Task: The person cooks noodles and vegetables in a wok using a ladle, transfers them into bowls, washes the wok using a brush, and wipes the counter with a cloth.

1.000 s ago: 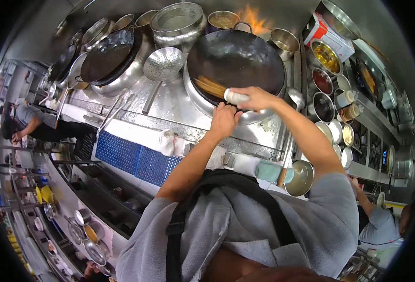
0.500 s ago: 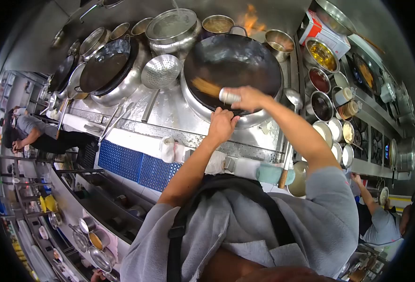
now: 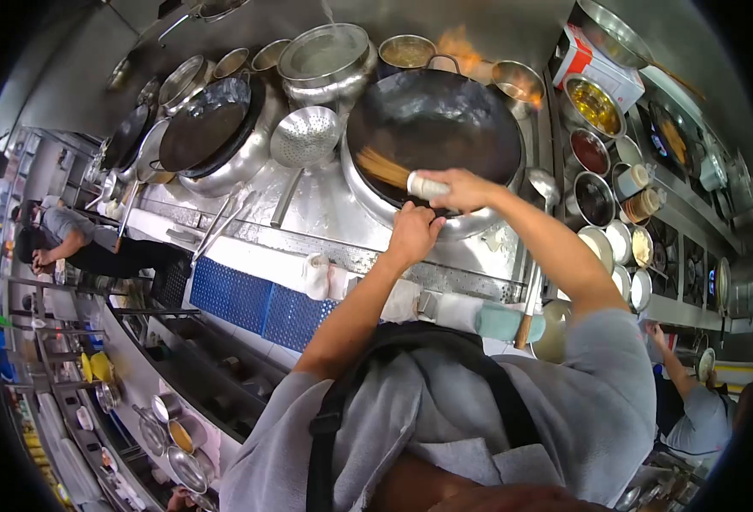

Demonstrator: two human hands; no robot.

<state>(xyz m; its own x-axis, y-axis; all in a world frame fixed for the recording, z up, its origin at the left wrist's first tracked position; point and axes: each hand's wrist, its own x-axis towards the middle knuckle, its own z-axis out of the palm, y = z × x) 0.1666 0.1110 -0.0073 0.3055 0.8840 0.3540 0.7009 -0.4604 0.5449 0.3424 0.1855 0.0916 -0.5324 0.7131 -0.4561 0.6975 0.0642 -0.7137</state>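
Observation:
A large dark wok (image 3: 436, 128) sits on the round metal ring of the stove. At its near edge, my left hand (image 3: 416, 232) is closed on the wok, fingers over the rim or a handle that the hand hides. My right hand (image 3: 463, 189) grips the white wrapped handle of a bamboo wok brush (image 3: 383, 168). The brush's tan bristles point left and lie inside the wok, near its left wall. Whether they press on the metal I cannot tell. Just left of the wok lies a perforated strainer ladle (image 3: 306, 136), its handle toward me.
Flames (image 3: 460, 47) rise behind the wok near a metal pot (image 3: 517, 83). A second wok (image 3: 204, 128) stands left. At right are a ladle (image 3: 544, 186), an oil bowl (image 3: 594, 104) and several sauce containers. Co-workers stand far left (image 3: 65, 243) and far right (image 3: 692, 410).
The brush was blurred by motion and is now sharper, its bristles still at the wok's left side. The whole view has shifted slightly. Both hands keep their holds.

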